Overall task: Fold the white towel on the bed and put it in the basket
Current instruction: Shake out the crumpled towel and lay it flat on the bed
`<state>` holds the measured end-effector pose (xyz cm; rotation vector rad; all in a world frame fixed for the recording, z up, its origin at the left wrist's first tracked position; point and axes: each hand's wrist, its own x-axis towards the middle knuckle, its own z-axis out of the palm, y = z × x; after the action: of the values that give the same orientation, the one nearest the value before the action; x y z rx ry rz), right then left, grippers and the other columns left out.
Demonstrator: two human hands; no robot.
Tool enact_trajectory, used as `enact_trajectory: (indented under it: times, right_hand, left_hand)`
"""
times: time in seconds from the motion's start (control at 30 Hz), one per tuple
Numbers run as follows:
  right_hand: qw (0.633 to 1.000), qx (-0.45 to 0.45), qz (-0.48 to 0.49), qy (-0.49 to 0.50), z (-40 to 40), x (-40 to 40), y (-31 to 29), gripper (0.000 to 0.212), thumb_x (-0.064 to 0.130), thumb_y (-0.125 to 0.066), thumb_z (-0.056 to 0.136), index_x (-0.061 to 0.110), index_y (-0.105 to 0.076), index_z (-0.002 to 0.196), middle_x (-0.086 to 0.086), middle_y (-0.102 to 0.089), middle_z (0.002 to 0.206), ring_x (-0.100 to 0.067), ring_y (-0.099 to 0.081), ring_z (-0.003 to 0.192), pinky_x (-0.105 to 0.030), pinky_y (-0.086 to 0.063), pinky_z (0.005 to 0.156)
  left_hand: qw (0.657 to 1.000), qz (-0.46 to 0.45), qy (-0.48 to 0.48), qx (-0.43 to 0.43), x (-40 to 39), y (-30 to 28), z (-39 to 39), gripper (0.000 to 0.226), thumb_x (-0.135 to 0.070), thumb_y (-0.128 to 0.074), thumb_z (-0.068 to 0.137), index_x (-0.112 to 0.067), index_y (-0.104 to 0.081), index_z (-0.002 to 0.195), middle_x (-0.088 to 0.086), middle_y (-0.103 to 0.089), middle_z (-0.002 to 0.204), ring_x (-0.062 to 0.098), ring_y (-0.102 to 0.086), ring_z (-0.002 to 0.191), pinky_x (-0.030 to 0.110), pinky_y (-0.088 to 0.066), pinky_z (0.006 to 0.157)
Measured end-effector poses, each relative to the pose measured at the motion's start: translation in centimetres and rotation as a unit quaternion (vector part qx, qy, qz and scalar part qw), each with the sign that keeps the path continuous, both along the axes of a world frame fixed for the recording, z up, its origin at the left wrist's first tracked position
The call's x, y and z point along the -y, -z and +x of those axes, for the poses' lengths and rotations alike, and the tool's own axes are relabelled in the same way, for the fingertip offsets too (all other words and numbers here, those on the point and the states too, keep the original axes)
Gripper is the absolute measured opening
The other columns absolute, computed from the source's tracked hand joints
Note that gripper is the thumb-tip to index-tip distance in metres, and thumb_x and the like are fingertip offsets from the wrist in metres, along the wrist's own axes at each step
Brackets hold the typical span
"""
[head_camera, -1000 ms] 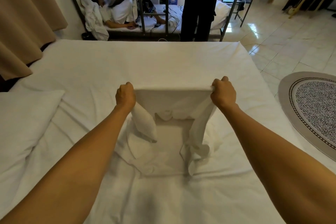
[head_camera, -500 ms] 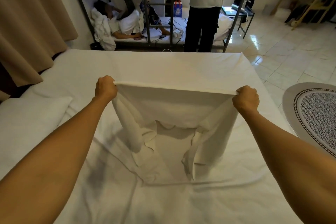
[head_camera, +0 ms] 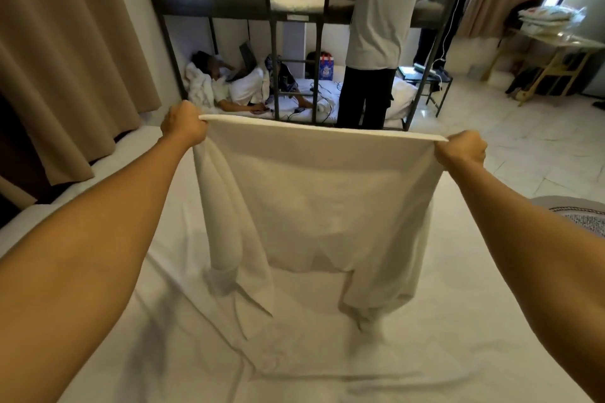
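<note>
The white towel (head_camera: 320, 206) hangs stretched in the air above the white bed (head_camera: 163, 353). My left hand (head_camera: 185, 124) grips its top left corner and my right hand (head_camera: 463, 149) grips its top right corner, so the upper edge is taut between them. The towel's two lower ends droop down; the left end rests on the sheet, the right end hangs just above or on it. No basket is in view.
Brown curtains (head_camera: 65, 59) hang at the left. Beyond the bed's far edge stands a metal bunk bed (head_camera: 271, 42) with a person lying in the lower bunk and another person (head_camera: 379, 42) standing against it. A patterned round rug (head_camera: 586, 216) lies on the tiled floor at right.
Both hands have risen and moved wider apart, lifting the towel off the bed and spreading it open. The view has tilted upward.
</note>
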<state>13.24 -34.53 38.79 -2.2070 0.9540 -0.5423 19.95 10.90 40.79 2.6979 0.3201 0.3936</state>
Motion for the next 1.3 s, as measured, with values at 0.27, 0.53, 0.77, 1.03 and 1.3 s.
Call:
enact_trajectory:
  times: [0.27,0.53,0.77,1.03,1.3]
  right_hand:
    - [0.977,-0.024,-0.211,-0.034,0.2,0.4,-4.4,0.019,0.002,-0.061,0.084,0.004,-0.069,0.101,-0.020,-0.066,0.098,-0.038,-0.063,0.091,-0.040,-0.050,0.074]
    - [0.959,-0.133,-0.210,-0.138,-2.2,-0.1,4.3,0.019,0.001,-0.054,0.086,-0.001,-0.065,0.101,-0.022,-0.061,0.097,-0.041,-0.060,0.096,-0.040,-0.048,0.079]
    - [0.923,-0.183,-0.195,-0.278,-3.3,-1.4,13.1,0.045,-0.005,-0.046,0.078,0.011,-0.070,0.111,-0.018,-0.067,0.112,-0.039,-0.057,0.105,-0.039,-0.049,0.085]
    - [0.885,-0.298,-0.129,-0.334,0.3,-3.8,17.0,0.044,0.002,-0.043,0.083,0.018,-0.067,0.116,-0.012,-0.064,0.116,-0.033,-0.063,0.098,-0.036,-0.053,0.072]
    - [0.898,-0.346,0.033,-0.270,9.7,-4.4,15.2,0.040,0.005,-0.057,0.088,-0.001,-0.049,0.127,-0.018,-0.053,0.129,-0.033,-0.060,0.103,-0.034,-0.058,0.076]
  left_hand:
    - [0.998,0.045,-0.022,0.044,-0.7,-5.4,0.3,0.027,-0.013,-0.055,0.088,-0.002,-0.067,0.110,0.029,-0.062,0.115,0.047,-0.059,0.104,0.048,-0.052,0.086]
    - [0.991,0.089,0.021,-0.102,-2.5,3.2,-1.2,0.029,-0.008,-0.046,0.093,0.002,-0.058,0.118,0.029,-0.056,0.122,0.043,-0.057,0.109,0.046,-0.049,0.090]
    - [0.959,0.105,0.142,-0.223,-1.9,11.9,-2.4,0.035,-0.003,-0.043,0.093,-0.007,-0.059,0.123,0.018,-0.058,0.130,0.036,-0.053,0.118,0.041,-0.044,0.100]
    - [0.914,0.093,0.173,-0.354,2.8,18.7,-0.8,0.033,-0.008,-0.040,0.092,-0.005,-0.059,0.119,0.019,-0.060,0.125,0.034,-0.060,0.110,0.035,-0.049,0.082]
    - [0.916,-0.128,0.081,-0.371,10.0,17.0,6.5,0.068,-0.004,-0.059,0.087,-0.004,-0.029,0.148,0.017,-0.039,0.148,0.032,-0.048,0.130,0.033,-0.047,0.100]
